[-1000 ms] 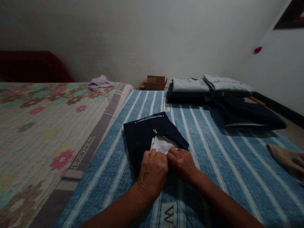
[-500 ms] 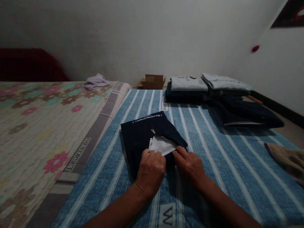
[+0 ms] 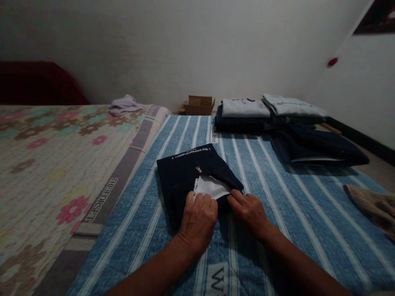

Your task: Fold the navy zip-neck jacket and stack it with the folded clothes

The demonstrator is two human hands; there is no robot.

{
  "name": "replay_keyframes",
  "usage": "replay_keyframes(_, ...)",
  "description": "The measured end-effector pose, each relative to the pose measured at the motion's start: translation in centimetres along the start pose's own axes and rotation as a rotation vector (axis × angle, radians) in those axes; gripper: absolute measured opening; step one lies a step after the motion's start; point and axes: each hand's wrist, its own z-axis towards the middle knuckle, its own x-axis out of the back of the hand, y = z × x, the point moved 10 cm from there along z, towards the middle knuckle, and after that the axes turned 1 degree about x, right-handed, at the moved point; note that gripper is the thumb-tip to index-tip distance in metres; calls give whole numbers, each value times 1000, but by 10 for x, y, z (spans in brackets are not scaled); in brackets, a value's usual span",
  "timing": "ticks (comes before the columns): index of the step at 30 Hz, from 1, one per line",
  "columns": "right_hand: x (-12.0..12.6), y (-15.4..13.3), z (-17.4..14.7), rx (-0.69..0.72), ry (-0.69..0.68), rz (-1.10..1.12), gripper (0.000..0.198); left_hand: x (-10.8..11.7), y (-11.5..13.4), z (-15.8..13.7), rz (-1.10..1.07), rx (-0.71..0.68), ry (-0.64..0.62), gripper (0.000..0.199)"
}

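A folded navy garment (image 3: 182, 172) lies on the blue striped bedcover (image 3: 129, 230), with white lettering along its far edge. A small zipper pull (image 3: 199, 169) shows on it, and below that a white lining (image 3: 211, 187) is exposed in an opening. My left hand (image 3: 200, 218) has its fingers curled closed on the garment at the lining's near edge. At the right end of the opening, my right hand (image 3: 247, 209) pinches the navy fabric. The fingertips of both hands are partly hidden.
Stacks of folded clothes, white ones (image 3: 245, 108) on dark ones, stand at the back right beside a folded navy garment (image 3: 321, 146). A beige cloth (image 3: 370, 205) lies at the right. Leftward is a floral bedspread (image 3: 77, 164) with a pale cloth (image 3: 125, 105). A cardboard box (image 3: 199, 106) sits by the wall.
Both hands have shifted slightly to the right while keeping hold of the garment. The garment stays in nearly the same place.
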Motion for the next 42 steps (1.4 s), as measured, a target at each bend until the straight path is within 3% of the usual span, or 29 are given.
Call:
replay_keyframes(4, 4, -3, -1, 37, 42, 29, 40, 0, 11, 9, -1, -6, 11, 9)
replay_keyframes(9, 7, -5, -2, 79, 67, 58, 43, -8, 22, 19, -23, -14, 18, 21)
replay_keyframes(25, 14, -9, -7, 162, 109, 67, 37, -13, 28, 16, -17, -57, 83, 19)
replay_keyframes(36, 17, -10, -14, 207, 119, 86, 35, -17, 20, 20, -132, 13, -16, 17)
replay_keyframes(39, 29, 1, -19, 122, 200, 158, 27, -19, 18, 21, -192, 22, -44, 13)
replay_keyframes(42, 34, 26, -23, -79, 217, 284, 22, -19, 22, 23, -215, 7, -48, 9)
